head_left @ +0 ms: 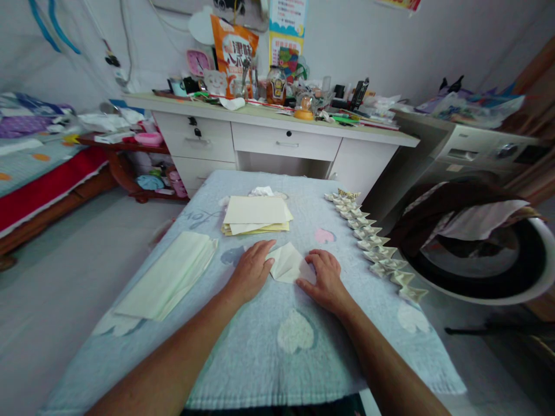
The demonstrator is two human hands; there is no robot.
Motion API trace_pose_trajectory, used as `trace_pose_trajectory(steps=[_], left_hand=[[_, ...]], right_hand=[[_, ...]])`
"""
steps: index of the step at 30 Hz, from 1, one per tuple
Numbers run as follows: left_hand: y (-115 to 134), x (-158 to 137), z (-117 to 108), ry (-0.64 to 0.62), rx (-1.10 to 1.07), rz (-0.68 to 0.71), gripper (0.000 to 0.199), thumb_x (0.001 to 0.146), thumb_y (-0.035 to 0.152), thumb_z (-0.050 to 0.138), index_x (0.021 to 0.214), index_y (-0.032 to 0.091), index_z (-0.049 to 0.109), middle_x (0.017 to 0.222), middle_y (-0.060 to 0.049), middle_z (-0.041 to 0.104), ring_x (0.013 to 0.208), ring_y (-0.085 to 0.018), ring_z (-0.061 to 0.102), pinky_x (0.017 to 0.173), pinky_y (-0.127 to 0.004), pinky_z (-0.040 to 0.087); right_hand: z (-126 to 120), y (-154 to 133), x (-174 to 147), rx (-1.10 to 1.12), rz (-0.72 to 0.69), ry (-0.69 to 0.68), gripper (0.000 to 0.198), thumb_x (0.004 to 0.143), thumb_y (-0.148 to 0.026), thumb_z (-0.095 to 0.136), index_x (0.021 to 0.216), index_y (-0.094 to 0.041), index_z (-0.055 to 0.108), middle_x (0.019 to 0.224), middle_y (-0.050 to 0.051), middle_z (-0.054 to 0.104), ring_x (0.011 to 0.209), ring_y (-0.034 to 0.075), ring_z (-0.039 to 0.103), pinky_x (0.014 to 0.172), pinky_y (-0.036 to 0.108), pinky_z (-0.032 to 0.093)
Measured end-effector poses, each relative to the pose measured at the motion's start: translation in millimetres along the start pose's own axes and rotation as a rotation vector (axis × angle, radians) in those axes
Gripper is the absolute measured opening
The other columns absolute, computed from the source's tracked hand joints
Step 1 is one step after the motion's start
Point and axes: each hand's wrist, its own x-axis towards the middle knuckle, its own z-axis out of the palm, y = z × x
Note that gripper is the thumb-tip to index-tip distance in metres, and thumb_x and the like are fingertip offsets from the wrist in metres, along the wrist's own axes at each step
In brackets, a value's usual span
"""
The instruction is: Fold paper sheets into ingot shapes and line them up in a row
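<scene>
A small cream sheet of paper [286,264] with fold creases lies on the cloth-covered table between my hands. My left hand [252,270] grips its left corner, thumb and fingers at the edge. On the other side, my right hand [324,280] has its thumb and curled fingers at the paper's right edge. Just beyond is a stack of cream and yellow paper [255,211]. Left of my left hand lies a pile of longer pale folded sheets [169,274]. A row of pointed folded paper pieces [368,237] runs along the table's right side.
The pale blue patterned cloth [243,358] covers the table. Behind it stands a white desk [286,136] crowded with jars and packets. A washing machine [472,150] with its round door open and laundry inside is at right. A bed [43,167] stands at left.
</scene>
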Motion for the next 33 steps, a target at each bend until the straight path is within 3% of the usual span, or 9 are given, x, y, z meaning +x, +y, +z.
trace_pose_trajectory(steps=[5, 10, 14, 17, 20, 23, 26, 28, 33], left_hand=[[0.1, 3.1, -1.6, -0.031, -0.151, -0.102, 0.052, 0.082, 0.021, 0.055, 0.133, 0.02, 0.046, 0.122, -0.01, 0.06, 0.108, -0.022, 0.058, 0.094, -0.038, 0.046], [1.8, 1.6, -8.9, -0.138, -0.306, -0.198, 0.059, 0.08, 0.023, 0.058, 0.136, 0.021, 0.042, 0.087, -0.001, 0.066, 0.076, -0.016, 0.062, 0.072, -0.029, 0.047], [6.0, 0.1, -9.6, -0.174, -0.558, -0.237, 0.054, 0.081, 0.022, 0.054, 0.133, 0.021, 0.04, 0.082, 0.001, 0.063, 0.063, -0.012, 0.056, 0.059, -0.023, 0.043], [10.0, -0.2, -7.1, -0.12, -0.802, -0.295, 0.057, 0.079, 0.022, 0.054, 0.133, 0.021, 0.034, 0.082, 0.001, 0.059, 0.056, -0.009, 0.052, 0.052, -0.02, 0.042], [14.2, -0.6, -7.3, -0.021, -0.889, -0.338, 0.075, 0.077, 0.02, 0.057, 0.14, 0.026, 0.018, 0.093, -0.001, 0.06, 0.065, -0.011, 0.057, 0.055, -0.02, 0.046], [16.3, -1.5, -8.3, 0.022, -0.898, -0.363, 0.086, 0.075, 0.019, 0.058, 0.144, 0.031, 0.008, 0.11, -0.005, 0.059, 0.077, -0.013, 0.061, 0.059, -0.022, 0.049], [15.5, -2.6, -6.0, -0.011, -0.892, -0.391, 0.071, 0.074, 0.019, 0.059, 0.139, 0.025, 0.029, 0.114, -0.007, 0.058, 0.085, -0.016, 0.061, 0.065, -0.025, 0.052], [14.2, -3.6, -3.2, -0.056, -0.87, -0.415, 0.06, 0.074, 0.02, 0.059, 0.131, 0.02, 0.042, 0.108, -0.006, 0.061, 0.082, -0.016, 0.062, 0.068, -0.027, 0.052], [13.8, -7.2, -2.5, -0.145, -0.853, -0.465, 0.065, 0.071, 0.023, 0.064, 0.132, 0.012, 0.043, 0.102, -0.008, 0.066, 0.081, -0.018, 0.065, 0.08, -0.033, 0.05]], right_hand=[[-3.1, -3.0, -0.2, 0.137, -0.05, 0.023, 0.034, 0.073, -0.025, 0.064, 0.104, -0.02, 0.052, 0.114, 0.007, 0.056, 0.11, 0.024, 0.046, 0.097, 0.04, 0.032], [-3.1, -8.0, -0.9, 0.275, -0.057, 0.025, 0.021, 0.077, -0.021, 0.058, 0.097, -0.02, 0.052, 0.093, 0.003, 0.059, 0.092, 0.02, 0.053, 0.091, 0.036, 0.036], [-0.9, -5.3, 3.0, 0.373, -0.022, 0.063, 0.033, 0.076, -0.022, 0.059, 0.108, -0.02, 0.05, 0.092, 0.002, 0.059, 0.09, 0.02, 0.055, 0.089, 0.036, 0.04], [-3.4, -0.9, 6.2, 0.374, 0.0, 0.214, 0.04, 0.078, -0.024, 0.059, 0.116, -0.018, 0.047, 0.104, 0.007, 0.057, 0.099, 0.021, 0.053, 0.093, 0.037, 0.04], [-14.0, -1.9, 5.9, 0.309, -0.025, 0.339, 0.034, 0.08, -0.024, 0.059, 0.112, -0.019, 0.05, 0.11, 0.009, 0.055, 0.106, 0.023, 0.05, 0.096, 0.039, 0.038], [-27.8, -12.5, 2.7, 0.255, -0.103, 0.224, 0.019, 0.082, -0.019, 0.057, 0.1, -0.02, 0.055, 0.102, 0.007, 0.058, 0.1, 0.023, 0.051, 0.092, 0.039, 0.04], [-31.6, -25.5, 1.4, 0.135, -0.167, -0.015, 0.018, 0.078, -0.016, 0.062, 0.096, -0.02, 0.06, 0.099, 0.007, 0.058, 0.095, 0.023, 0.051, 0.087, 0.039, 0.042], [-24.6, -29.8, 3.6, 0.079, -0.189, -0.092, 0.026, 0.076, -0.016, 0.066, 0.101, -0.019, 0.061, 0.101, 0.008, 0.057, 0.096, 0.023, 0.051, 0.087, 0.039, 0.043], [7.8, -22.1, 14.1, 0.089, -0.144, 0.07, 0.042, 0.073, -0.019, 0.069, 0.112, -0.017, 0.056, 0.108, 0.011, 0.055, 0.101, 0.026, 0.05, 0.09, 0.041, 0.043]])
